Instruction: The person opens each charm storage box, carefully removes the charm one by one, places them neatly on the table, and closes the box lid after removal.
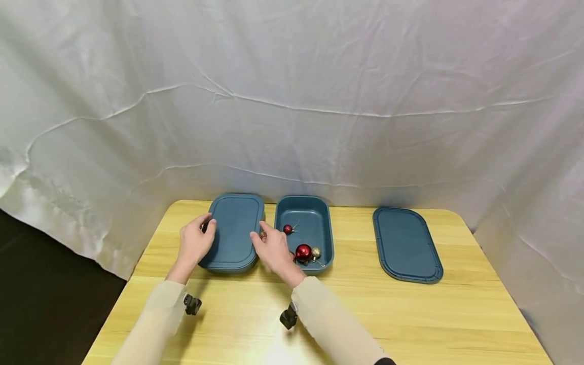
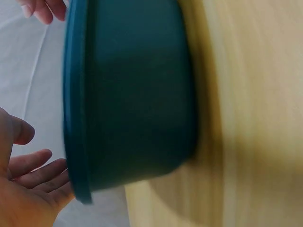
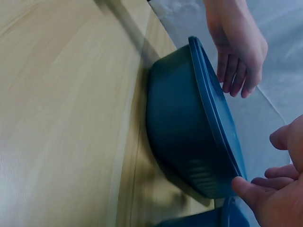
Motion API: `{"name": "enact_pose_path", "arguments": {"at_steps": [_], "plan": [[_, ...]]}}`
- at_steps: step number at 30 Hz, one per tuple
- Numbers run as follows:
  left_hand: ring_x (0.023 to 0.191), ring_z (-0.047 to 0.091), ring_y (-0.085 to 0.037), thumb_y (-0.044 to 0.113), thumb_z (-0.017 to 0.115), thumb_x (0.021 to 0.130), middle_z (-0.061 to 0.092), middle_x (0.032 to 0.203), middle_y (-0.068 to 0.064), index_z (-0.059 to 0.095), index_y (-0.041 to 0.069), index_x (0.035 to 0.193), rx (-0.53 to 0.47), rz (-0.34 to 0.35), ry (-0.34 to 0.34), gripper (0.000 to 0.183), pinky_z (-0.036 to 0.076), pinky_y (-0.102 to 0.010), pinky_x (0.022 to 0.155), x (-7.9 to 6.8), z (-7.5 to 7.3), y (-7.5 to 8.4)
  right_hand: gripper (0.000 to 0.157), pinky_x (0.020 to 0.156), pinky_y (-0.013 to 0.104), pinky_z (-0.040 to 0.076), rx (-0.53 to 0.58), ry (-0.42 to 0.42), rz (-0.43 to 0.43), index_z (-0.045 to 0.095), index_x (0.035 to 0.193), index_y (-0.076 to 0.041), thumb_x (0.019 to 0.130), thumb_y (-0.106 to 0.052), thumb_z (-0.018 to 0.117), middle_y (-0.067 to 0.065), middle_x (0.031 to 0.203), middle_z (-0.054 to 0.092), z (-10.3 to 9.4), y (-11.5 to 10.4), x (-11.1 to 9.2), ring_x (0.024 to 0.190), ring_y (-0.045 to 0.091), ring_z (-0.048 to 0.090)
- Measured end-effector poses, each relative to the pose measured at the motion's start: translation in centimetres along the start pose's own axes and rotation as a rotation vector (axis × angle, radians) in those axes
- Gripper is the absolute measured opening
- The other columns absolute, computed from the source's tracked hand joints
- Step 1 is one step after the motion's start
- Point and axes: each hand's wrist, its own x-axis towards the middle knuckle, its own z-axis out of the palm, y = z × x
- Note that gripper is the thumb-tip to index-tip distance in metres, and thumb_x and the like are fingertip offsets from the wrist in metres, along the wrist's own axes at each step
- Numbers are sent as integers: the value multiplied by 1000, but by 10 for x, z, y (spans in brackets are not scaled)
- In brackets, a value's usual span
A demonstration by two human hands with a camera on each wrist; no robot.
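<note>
A blue box with its lid on (image 1: 234, 230) stands at the left of the table. My left hand (image 1: 195, 242) is at the box's left edge, fingers loosely bent and nothing gripped; in the left wrist view its fingertips (image 2: 57, 165) lie right by the lid's rim. On the opposite side, my right hand (image 1: 275, 249) has its fingers spread, and one fingertip (image 3: 242, 184) reaches the lid's edge in the right wrist view. Just right of it sits an uncovered blue box (image 1: 331, 235) holding a large red bauble (image 1: 303, 252), a small red bauble (image 1: 288, 229) and a gold bauble (image 1: 316, 252).
A loose blue lid (image 1: 407, 245) lies flat towards the right of the wooden table (image 1: 365, 314). White cloth (image 1: 292, 101) hangs behind the table and along its sides. The two boxes stand close together near the back edge.
</note>
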Motion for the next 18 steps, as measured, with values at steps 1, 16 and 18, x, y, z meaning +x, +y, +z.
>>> {"name": "enact_pose_path", "arguments": {"at_steps": [1,16,18], "plan": [[127,64,-46,20,58,107,67,139,-27,65,-4,140,8,-4,1,42,51,-58,109,-1,-1,-2,53,99,43,59,-3,-6,2,55,151,2,106,-26,62,19,114,74,2,-1,-1,107,27,73],[139,56,-46,23,57,107,59,148,-26,57,0,150,-36,-92,-10,48,44,-56,118,-14,1,-28,56,127,54,32,65,9,17,38,159,9,111,-17,50,30,165,36,30,0,-15,156,42,35],[142,53,-45,23,57,108,56,151,-26,55,1,152,-55,-106,-14,50,43,-55,119,-16,2,-31,57,128,54,31,73,7,34,35,160,8,111,-18,49,29,167,34,34,1,-17,157,41,34]]}}
